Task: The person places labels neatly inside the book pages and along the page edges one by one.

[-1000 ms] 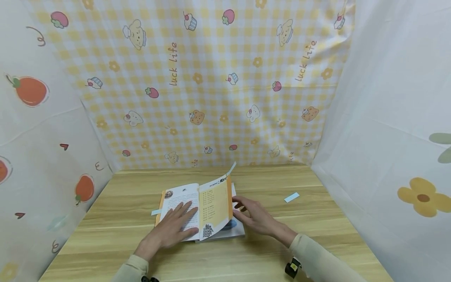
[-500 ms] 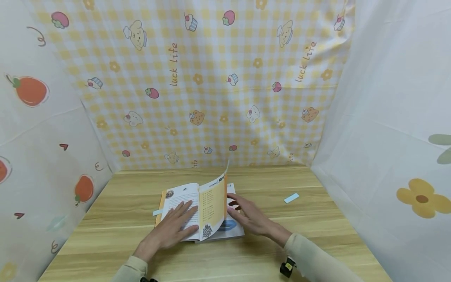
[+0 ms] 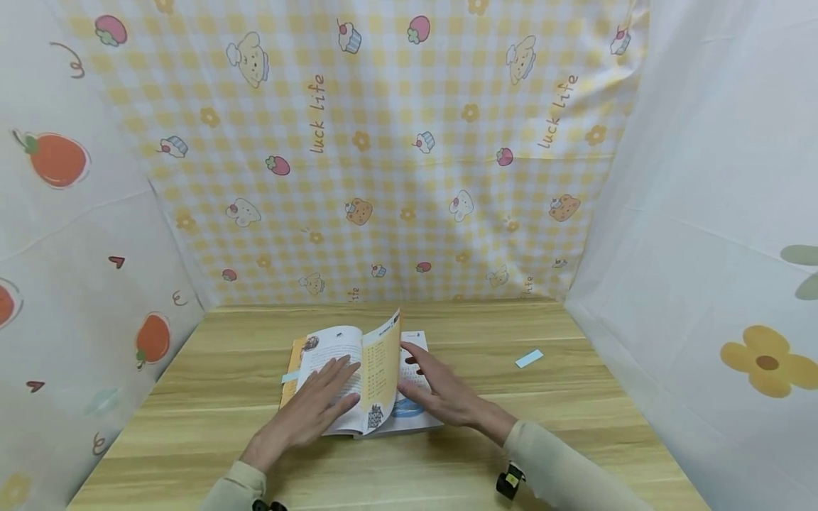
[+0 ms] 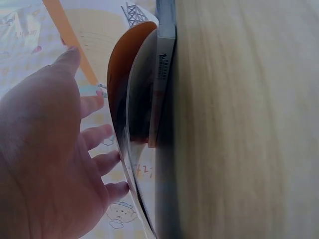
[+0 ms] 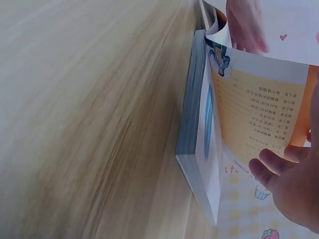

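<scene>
On my feed, a yellow-and-white checked cloth backdrop (image 3: 383,177) hangs at twelve o'clock, a white fruit-printed cloth wall (image 3: 70,241) at nine, a white flower-printed cloth wall (image 3: 696,177) at three, and a pale wood-grain tabletop (image 3: 192,411) spreads towards six.

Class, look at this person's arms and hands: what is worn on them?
The left sleeve and right sleeve are plain, pale cream and wrist-length. A small black device with a yellow patch shows beside the right sleeve, another black piece beside the left. The left hand and right hand are bare.
</scene>
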`<action>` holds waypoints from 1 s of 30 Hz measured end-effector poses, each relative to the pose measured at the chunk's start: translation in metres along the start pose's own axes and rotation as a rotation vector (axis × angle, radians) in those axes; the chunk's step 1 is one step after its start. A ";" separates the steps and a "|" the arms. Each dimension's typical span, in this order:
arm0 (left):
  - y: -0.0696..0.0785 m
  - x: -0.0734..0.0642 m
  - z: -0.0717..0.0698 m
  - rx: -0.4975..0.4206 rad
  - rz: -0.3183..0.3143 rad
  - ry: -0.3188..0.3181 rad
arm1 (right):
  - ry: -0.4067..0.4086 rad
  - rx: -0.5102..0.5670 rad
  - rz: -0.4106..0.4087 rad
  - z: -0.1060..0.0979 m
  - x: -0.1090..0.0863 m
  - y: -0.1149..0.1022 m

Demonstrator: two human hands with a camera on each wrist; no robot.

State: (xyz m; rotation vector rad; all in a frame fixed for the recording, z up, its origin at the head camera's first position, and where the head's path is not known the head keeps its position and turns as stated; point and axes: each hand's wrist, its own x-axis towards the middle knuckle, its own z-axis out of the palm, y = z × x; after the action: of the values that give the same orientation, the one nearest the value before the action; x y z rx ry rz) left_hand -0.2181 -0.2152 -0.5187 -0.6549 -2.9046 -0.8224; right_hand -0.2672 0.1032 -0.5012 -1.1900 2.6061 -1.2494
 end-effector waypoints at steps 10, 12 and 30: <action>0.004 0.001 -0.006 0.014 0.043 0.083 | -0.060 -0.107 -0.051 0.009 0.009 -0.006; 0.005 0.002 -0.007 0.021 0.059 0.109 | -0.077 -0.137 -0.060 0.011 0.010 -0.007; 0.033 0.001 -0.031 0.062 0.179 0.231 | -0.143 -0.212 -0.140 0.030 0.019 -0.010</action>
State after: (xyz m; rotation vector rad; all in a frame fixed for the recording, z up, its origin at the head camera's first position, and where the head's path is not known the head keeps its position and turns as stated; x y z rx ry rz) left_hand -0.2070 -0.2051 -0.4762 -0.7462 -2.6098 -0.7305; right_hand -0.2648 0.0674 -0.5101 -1.4594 2.6402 -0.8822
